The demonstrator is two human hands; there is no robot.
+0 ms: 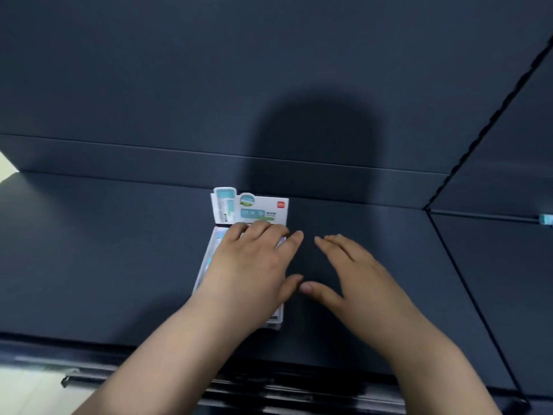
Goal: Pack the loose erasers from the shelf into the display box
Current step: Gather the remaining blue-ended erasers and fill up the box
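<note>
**Display box under a flat left hand**

Display box [206, 260] sits on the dark blue shelf [119, 253], near the middle and slightly left, with its long side running from the front edge towards the back. Its printed header card [264, 208], white with teal labels and a small red mark, stands upright at the far end. Pale, shiny wrapped pieces [215, 242] show inside along the left wall; they are too blurred to name with certainty.

The left hand [254, 265] lies palm down over the open top of the box, fingers straight and slightly spread, gripping nothing. The right hand [353, 271] is just beside the box on its right, palm down over bare shelf, fingers straight and together, holding nothing; whether it touches the shelf cannot be told. The two thumb tips are very close to each other.

A rounded shadow [314, 145] falls on the back panel [179, 85]. At the far right edge, a small teal item [546, 219] lies on the neighbouring shelf section.
</note>
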